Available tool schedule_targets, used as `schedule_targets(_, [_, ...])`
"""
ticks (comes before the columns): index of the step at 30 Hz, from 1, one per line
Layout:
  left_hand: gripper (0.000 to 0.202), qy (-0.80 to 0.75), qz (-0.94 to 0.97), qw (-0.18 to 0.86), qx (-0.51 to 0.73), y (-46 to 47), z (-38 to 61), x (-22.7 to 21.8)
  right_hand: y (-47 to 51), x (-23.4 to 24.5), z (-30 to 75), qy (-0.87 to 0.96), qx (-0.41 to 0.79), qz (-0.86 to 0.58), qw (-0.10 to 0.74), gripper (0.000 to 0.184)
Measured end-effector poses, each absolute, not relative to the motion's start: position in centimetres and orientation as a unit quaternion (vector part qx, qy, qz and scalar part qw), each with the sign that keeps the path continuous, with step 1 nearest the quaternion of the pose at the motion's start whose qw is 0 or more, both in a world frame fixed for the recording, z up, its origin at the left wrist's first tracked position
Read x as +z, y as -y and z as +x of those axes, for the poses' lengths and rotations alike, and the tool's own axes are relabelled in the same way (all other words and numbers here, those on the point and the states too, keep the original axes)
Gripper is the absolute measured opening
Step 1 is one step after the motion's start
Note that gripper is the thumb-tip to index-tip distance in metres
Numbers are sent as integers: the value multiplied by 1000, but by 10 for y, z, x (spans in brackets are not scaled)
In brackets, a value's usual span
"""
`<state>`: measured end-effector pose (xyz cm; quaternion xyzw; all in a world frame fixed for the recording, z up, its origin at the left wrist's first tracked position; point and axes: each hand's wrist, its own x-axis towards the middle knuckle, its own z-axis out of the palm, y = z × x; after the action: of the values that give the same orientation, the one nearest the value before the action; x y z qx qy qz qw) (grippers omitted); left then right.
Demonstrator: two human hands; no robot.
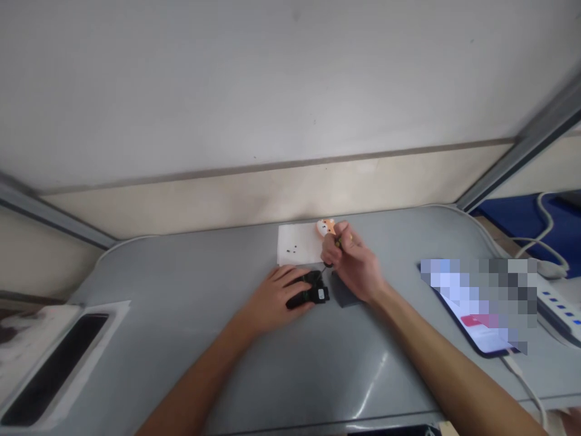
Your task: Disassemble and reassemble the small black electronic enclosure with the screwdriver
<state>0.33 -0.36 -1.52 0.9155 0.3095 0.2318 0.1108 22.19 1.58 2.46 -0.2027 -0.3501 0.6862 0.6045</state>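
Lying on the grey desk is a small black device [321, 294] with a green circuit board edge and a white label. My left hand [278, 298] is wrapped over its left part and holds it down. Above it, my right hand [349, 257] grips a screwdriver [341, 241] with a yellow and black handle. Its thin shaft slants down to the device's upper right part; I cannot make out exactly where the tip rests. Under my right wrist lies a flat dark grey piece [345, 295], partly covered. Several tiny dark bits, perhaps screws, lie on a white paper [299, 236] behind the device.
An orange and white animal-faced trinket [325, 228] sits on the paper's right edge. To the right are a lit phone [481, 339] on a cable and a white power strip [563, 309]. A long black object [57, 369] lies on papers at left. A wall [254, 206] bounds the back.
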Motion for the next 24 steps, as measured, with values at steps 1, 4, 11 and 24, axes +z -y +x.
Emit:
schedule_targets(1, [20,-308,916,110,232,4,3,-15,-16,24,224,361,678,-205,607,23])
schedule_targets(4, [21,-309,918,107,224,3,3,-15,-20,23,230,416,639,-227,606,19])
schedule_targets(11, [18,-314,916,123,218,1,4,-14,-23,23,226,359,693,-204,591,32])
schedule_targets(24, [24,-343,907,108,222,7,12,-20,-15,26,236,467,674,-212,532,30])
